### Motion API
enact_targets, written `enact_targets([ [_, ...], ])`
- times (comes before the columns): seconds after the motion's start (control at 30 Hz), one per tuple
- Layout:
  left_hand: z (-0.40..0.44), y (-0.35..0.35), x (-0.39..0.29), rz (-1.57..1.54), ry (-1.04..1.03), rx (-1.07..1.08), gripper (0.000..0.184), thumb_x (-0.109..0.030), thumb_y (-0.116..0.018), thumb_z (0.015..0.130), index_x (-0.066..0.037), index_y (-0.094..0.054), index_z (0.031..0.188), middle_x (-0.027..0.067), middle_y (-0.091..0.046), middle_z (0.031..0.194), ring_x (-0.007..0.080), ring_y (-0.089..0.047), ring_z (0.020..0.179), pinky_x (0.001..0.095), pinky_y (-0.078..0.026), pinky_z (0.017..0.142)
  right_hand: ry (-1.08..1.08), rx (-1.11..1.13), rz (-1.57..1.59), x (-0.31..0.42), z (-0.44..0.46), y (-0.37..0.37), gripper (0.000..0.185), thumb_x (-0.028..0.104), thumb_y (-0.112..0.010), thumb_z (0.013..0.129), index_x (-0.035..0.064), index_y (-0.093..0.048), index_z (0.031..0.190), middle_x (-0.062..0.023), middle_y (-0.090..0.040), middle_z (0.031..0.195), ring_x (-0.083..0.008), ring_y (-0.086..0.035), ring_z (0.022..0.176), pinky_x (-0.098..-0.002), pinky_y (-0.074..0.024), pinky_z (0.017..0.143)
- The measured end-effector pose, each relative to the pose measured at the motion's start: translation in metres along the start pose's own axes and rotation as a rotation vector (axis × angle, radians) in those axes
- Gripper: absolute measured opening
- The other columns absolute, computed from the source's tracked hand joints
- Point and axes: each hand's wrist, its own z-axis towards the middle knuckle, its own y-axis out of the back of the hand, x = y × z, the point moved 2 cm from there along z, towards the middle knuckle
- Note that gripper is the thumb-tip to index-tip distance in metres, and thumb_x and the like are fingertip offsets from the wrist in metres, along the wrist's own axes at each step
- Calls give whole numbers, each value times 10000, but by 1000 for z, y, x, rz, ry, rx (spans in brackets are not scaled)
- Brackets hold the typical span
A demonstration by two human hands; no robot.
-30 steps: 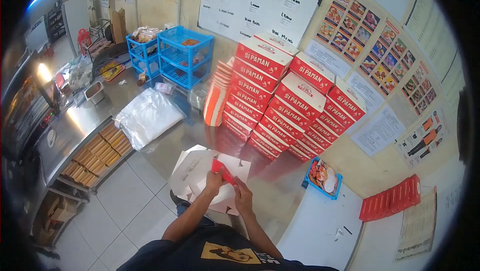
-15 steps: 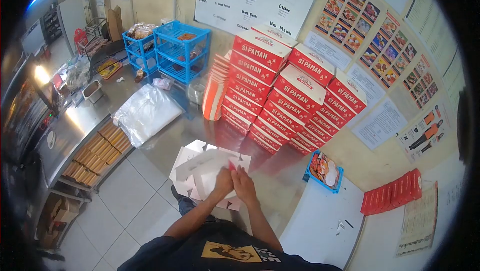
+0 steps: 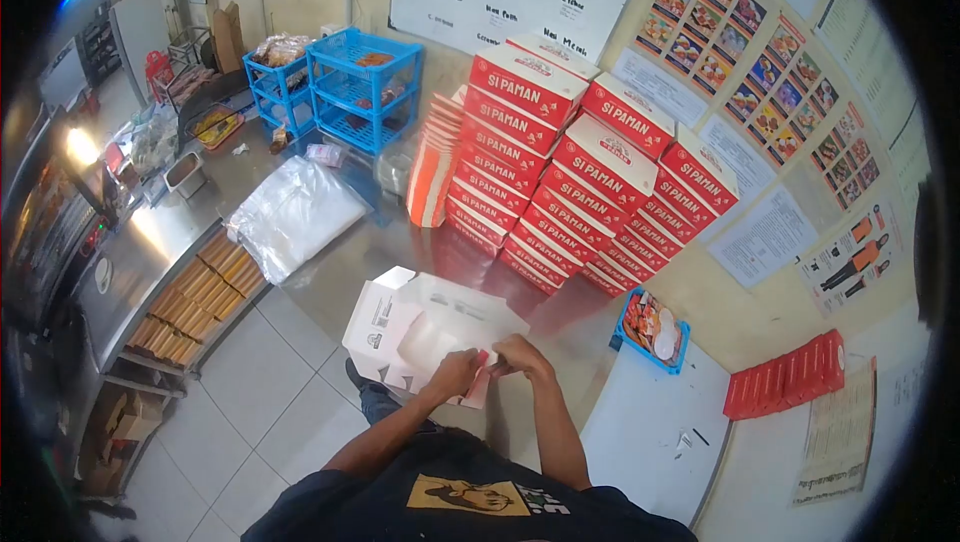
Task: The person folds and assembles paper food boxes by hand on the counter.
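Note:
A partly folded white cardboard box (image 3: 440, 312) lies on the metal counter in front of me, its panels spread and some flaps raised. My left hand (image 3: 455, 374) is closed on the box's near right edge, where a bit of red print shows by the fingers. Close beside it, my right hand (image 3: 520, 355) grips the right side of the same box, fingers curled over the cardboard. The fingertips of both hands are partly hidden.
Tall stacks of red and white boxes (image 3: 560, 192) stand behind, by the wall. Orange-striped folded cartons (image 3: 433, 167), clear plastic bags (image 3: 295, 212) and blue racks (image 3: 365, 87) are to the left. A blue basket (image 3: 650, 330) and a row of red packs (image 3: 785, 380) sit right.
The box's back panel has opened out and swung to the right. My right hand has moved right and up, away from my left hand, which has shifted slightly right.

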Motion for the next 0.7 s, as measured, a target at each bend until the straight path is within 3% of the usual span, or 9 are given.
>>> enact_targets([
  [0.13, 1, -9, -1, -107, 0, -96, 204, -178, -564, 944, 5, -626, 878, 259, -666, 768, 439, -659, 679, 551, -528, 670, 25, -39, 78, -13, -11, -33, 360, 301, -521, 1027, 6, -658, 871, -108, -660, 696, -195, -664, 566, -307, -527, 487],
  [0.23, 4, -12, 10, -207, 261, 52, 265, -237, -618, 940, 12, -659, 1022, 219, -704, 899, 392, -695, 803, 442, -553, 709, 99, -87, -37, -42, -4, -41, 488, 439, -526, 1031, 15, -681, 847, -85, -653, 666, -154, -628, 539, -282, -481, 491],
  [0.3, 10, -32, 46, 274, -145, 232, 260, -129, -625, 905, 6, -663, 1123, 197, -708, 982, 330, -717, 862, 401, -568, 666, 129, -122, -60, -49, -4, -40, 522, 467, -532, 1022, 13, -694, 821, -78, -651, 652, -144, -626, 543, -274, -478, 496],
  [0.4, 5, 13, 43, -58, -108, 265, 287, -242, -585, 960, 29, -680, 961, 169, -698, 800, 311, -697, 704, 411, -565, 657, -54, 14, -136, -40, -23, -32, 532, 480, -564, 1006, 26, -720, 776, -63, -646, 626, -136, -609, 541, -273, -470, 502],
  [0.47, 3, 59, 23, -223, 175, 244, 456, -357, -549, 1007, 28, -700, 816, 138, -686, 662, 248, -689, 610, 405, -558, 643, 229, 48, -214, 10, -51, -22, 512, 481, -623, 970, 38, -740, 742, -51, -640, 593, -144, -590, 510, -261, -470, 511],
  [0.53, -7, 123, -23, -91, 161, -8, 507, -374, -545, 1003, 23, -696, 727, 175, -674, 643, 287, -689, 612, 429, -541, 626, 550, -194, -412, 42, -46, -3, 446, 466, -682, 924, 28, -752, 878, -102, -704, 749, -214, -659, 648, -339, -535, 625],
  [0.6, 5, 156, -47, 127, -49, -418, 381, -296, -556, 984, -7, -698, 782, 238, -650, 742, 453, -628, 689, 516, -488, 629, 1128, -525, -778, 120, -70, -19, 375, 389, -706, 878, 16, -730, 911, -147, -697, 818, -306, -672, 759, -430, -552, 764],
  [0.63, 14, 171, -57, 143, 34, -395, 373, -305, -563, 986, -10, -693, 799, 225, -658, 753, 444, -633, 699, 518, -488, 642, 1117, -538, -755, 123, -54, -26, 375, 389, -706, 878, 16, -730, 911, -147, -697, 818, -306, -672, 759, -430, -552, 764],
  [0.7, 34, 183, -49, 292, -92, -298, 332, -333, -556, 989, -44, -708, 928, 209, -680, 880, 417, -635, 839, 493, -492, 741, 889, -51, -920, 110, 0, -44, 386, 382, -698, 857, 41, -710, 1038, -188, -703, 996, -379, -669, 930, -499, -514, 879],
])
